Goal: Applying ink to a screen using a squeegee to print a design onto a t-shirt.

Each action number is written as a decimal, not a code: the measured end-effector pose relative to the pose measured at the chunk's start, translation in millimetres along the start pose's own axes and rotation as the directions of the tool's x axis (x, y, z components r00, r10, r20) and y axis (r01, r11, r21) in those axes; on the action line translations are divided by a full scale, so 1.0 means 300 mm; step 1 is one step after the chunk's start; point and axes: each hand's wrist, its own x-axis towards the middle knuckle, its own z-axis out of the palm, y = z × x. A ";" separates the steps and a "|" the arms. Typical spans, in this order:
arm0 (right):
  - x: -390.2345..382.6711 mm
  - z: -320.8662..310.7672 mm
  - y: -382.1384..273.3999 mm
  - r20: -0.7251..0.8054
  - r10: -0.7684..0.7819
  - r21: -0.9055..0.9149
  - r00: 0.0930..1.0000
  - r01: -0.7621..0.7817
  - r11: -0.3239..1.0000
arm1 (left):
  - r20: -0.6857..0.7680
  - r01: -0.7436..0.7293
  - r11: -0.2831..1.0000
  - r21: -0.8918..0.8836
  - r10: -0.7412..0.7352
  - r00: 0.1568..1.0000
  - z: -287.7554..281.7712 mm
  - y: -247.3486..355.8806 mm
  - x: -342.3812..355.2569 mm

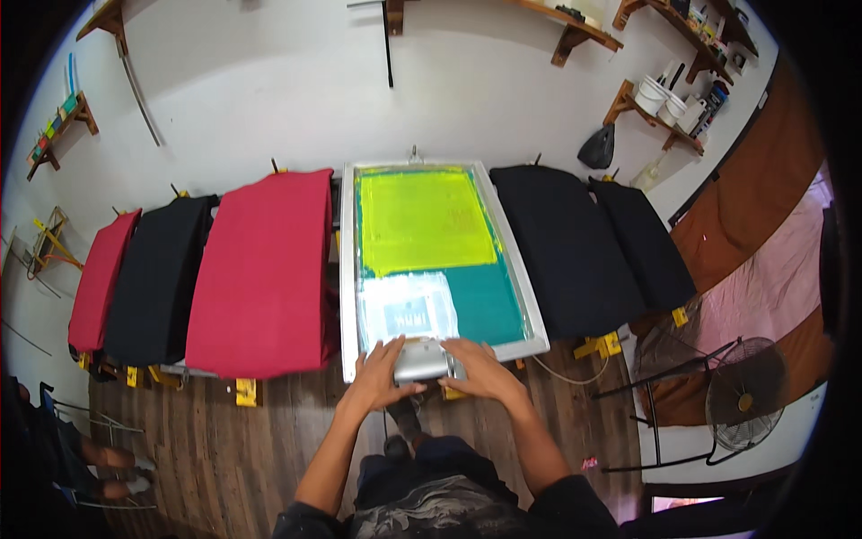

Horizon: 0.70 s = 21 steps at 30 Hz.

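A silver-framed printing screen lies lengthwise in front of me. Fluorescent yellow ink covers much of its far part; a white ink patch is at the near left, beside bare teal mesh. At the near end, my left hand and my right hand grip the two sides of a broad, silver-grey bar-like piece. My fingers reach over its far side and my thumbs point inward on the near side. Its exact kind is unclear, and my hands hide its ends.
Red cloth and black cloth cover boards on the left; more black cloth covers boards on the right. Yellow brackets stick out below. A fan stands at right. Someone's legs show at lower left.
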 end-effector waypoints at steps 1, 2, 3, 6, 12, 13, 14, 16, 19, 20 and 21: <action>-0.012 -0.036 0.029 -0.014 -0.009 0.081 1.000 0.010 0.997 | -0.041 0.026 0.999 -0.029 -0.027 0.999 -0.036 0.000 -0.018; -0.032 -0.067 0.081 -0.053 0.009 0.130 0.999 -0.002 0.992 | -0.148 0.044 0.988 -0.146 -0.066 0.987 -0.050 -0.020 -0.025; -0.060 -0.103 0.138 -0.093 0.035 0.177 0.995 -0.018 0.984 | -0.243 0.039 0.963 -0.266 -0.106 0.964 -0.055 -0.039 -0.024; -0.115 -0.167 0.306 -0.243 0.190 0.234 0.951 -0.133 0.963 | -0.541 0.092 0.931 -0.354 -0.284 0.792 -0.023 -0.131 -0.022; -0.103 -0.166 0.568 -0.487 0.465 0.096 0.740 -0.483 0.870 | -0.352 0.214 0.826 -0.521 -0.437 0.828 0.081 -0.262 0.023; -0.087 -0.158 0.577 -0.487 0.508 0.125 0.710 -0.520 0.845 | -0.468 0.234 0.837 -0.494 -0.483 0.740 0.141 -0.294 0.033; -0.074 -0.137 0.607 -0.491 0.557 0.136 0.670 -0.572 0.809 | -0.477 0.226 0.840 -0.494 -0.479 0.737 0.131 -0.286 0.047; -0.048 -0.097 0.661 -0.471 0.608 0.168 0.639 -0.612 0.773 | -0.368 0.405 0.742 -0.534 -0.635 0.680 0.103 -0.260 0.054; 0.021 -0.065 0.692 -0.458 0.671 0.250 0.584 -0.639 0.727 | -0.206 0.506 0.595 -0.625 -0.751 0.627 0.082 -0.303 0.066; 0.038 -0.058 0.695 -0.483 0.683 0.253 0.549 -0.659 0.708 | -0.171 0.526 0.578 -0.624 -0.757 0.630 0.075 -0.310 0.065; 0.052 -0.059 0.688 -0.505 0.695 0.256 0.512 -0.680 0.687 | -0.178 0.535 0.582 -0.613 -0.761 0.624 0.073 -0.308 0.068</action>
